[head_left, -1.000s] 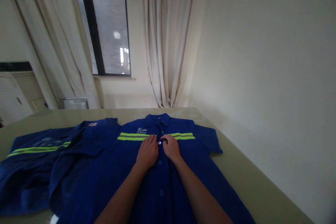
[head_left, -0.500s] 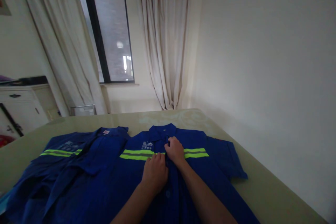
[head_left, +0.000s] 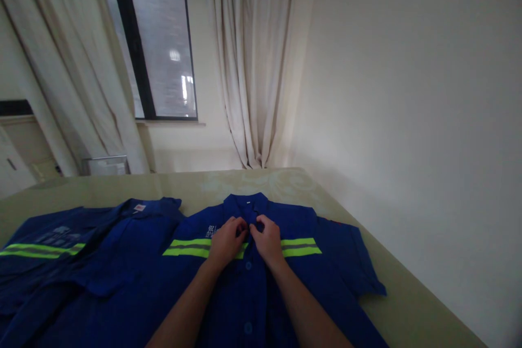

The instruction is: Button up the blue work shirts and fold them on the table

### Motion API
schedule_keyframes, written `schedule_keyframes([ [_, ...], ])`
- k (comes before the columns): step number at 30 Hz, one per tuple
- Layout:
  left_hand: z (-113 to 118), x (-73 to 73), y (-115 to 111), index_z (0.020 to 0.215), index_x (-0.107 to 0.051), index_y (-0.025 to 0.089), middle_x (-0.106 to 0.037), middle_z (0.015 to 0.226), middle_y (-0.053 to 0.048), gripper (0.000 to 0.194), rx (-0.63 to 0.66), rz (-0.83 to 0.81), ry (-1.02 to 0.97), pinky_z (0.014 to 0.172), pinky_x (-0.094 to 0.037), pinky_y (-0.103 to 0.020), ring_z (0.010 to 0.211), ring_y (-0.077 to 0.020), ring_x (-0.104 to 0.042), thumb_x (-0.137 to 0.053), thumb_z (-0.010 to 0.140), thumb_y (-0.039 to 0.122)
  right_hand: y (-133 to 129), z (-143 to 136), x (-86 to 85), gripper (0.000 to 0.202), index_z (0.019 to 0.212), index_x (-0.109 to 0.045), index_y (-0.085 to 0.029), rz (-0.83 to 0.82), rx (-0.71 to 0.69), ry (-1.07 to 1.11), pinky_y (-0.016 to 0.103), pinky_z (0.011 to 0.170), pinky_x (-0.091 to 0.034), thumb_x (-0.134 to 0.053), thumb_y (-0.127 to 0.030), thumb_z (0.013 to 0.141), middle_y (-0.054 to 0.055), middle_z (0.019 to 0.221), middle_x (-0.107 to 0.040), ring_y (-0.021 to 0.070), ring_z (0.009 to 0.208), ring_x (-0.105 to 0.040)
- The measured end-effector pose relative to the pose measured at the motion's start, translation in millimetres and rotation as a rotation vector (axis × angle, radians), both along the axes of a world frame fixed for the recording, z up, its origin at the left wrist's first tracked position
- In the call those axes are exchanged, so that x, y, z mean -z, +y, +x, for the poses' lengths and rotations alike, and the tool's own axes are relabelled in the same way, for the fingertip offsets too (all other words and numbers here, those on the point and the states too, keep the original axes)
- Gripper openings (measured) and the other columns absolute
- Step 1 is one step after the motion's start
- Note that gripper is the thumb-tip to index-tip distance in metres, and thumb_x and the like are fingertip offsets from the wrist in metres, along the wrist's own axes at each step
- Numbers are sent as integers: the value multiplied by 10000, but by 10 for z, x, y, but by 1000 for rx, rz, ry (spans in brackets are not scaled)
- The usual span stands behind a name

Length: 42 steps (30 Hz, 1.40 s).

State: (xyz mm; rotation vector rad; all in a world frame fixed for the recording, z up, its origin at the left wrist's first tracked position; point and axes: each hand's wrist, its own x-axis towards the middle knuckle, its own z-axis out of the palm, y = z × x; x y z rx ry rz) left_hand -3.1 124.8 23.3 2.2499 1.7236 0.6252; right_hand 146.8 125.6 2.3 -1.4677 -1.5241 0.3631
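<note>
A blue short-sleeved work shirt [head_left: 318, 272] with yellow-green reflective bands lies face up, collar away from me. My left hand [head_left: 229, 239] pinches the shirt's front opening at chest height, just above the band. Close beside it my right hand [head_left: 266, 236] pinches the other edge of the opening, fingertips nearly touching the left ones. What sits between the fingertips is hidden; it may be cloth or a button. Lower on the front, a blue button [head_left: 248, 265] and another button [head_left: 248, 328] show.
A second blue work garment [head_left: 101, 250] with a reflective band lies rumpled on the left, against the shirt. Both rest on a pale green table [head_left: 391, 261]. A wall [head_left: 408, 119] runs along the right; a curtain [head_left: 255, 65] and window [head_left: 161, 38] stand behind.
My left hand has moved up the front opening from below the band to meet my right hand. The right hand has shifted slightly down. The view has turned a little right.
</note>
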Motion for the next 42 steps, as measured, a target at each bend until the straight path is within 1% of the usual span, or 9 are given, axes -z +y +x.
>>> schedule_keyframes([
  [5,-27,-1,-10,945,-601,247,-668,964,9,95,28,83,-135,767,-410,-244,883,-156,-645,-522,974,203,-47,-57,-69,115,867,-710,-212,-39,-12,-96,271,719,-448,-617,-219,801,26,827,-733,206,772,-675],
  [9,-15,0,-34,955,-613,252,-678,978,-6,147,78,123,-118,817,-421,-247,915,-166,-640,-493,984,172,-85,-71,-103,166,912,-750,-206,-45,-51,-158,272,804,-471,-622,-171,812,50,915,-757,219,875,-703],
  [12,2,-8,-53,988,-623,244,-688,1010,-30,162,53,149,-57,852,-427,-267,977,-190,-626,-472,998,185,-115,-74,-136,198,959,-770,-207,-23,-99,-180,261,833,-478,-610,-171,847,56,953,-771,210,900,-711],
  [15,19,-15,-63,968,-633,221,-704,994,-60,176,2,129,11,861,-427,-300,1005,-221,-615,-465,991,170,-142,-85,-170,214,980,-784,-219,-32,-145,-171,247,807,-487,-594,-189,888,45,957,-787,193,864,-719],
  [20,23,-6,-49,990,-631,217,-712,975,-52,157,6,119,-5,848,-429,-297,970,-211,-632,-478,997,181,-169,-113,-202,225,998,-793,-218,-109,-54,-207,249,739,-479,-591,-199,901,51,911,-796,195,780,-721],
  [28,12,-1,-33,986,-611,227,-718,970,-26,134,5,125,-86,814,-432,-263,928,-175,-668,-498,980,156,-155,-94,-184,236,972,-803,-203,-92,-52,-175,251,694,-462,-608,-180,841,53,846,-791,193,730,-706],
  [33,-13,-11,-33,947,-620,236,-704,934,-18,166,52,131,-142,799,-436,-262,887,-176,-664,-488,957,135,-147,-54,-195,245,908,-801,-205,-76,-158,-91,247,647,-456,-558,-197,875,35,793,-781,180,680,-693],
  [39,-68,33,40,922,-625,230,-731,872,-7,119,96,51,-387,764,-482,-259,808,-166,-683,-530,925,160,-119,-18,-175,288,914,-793,-194,-55,-196,20,254,666,-478,-506,-216,913,41,817,-785,191,720,-708],
  [42,-85,68,78,901,-625,223,-737,833,-2,99,97,30,-420,734,-494,-250,772,-160,-690,-554,898,154,-102,-28,-154,290,926,-790,-191,-57,-171,-17,259,705,-485,-501,-199,909,51,838,-787,195,752,-714],
])
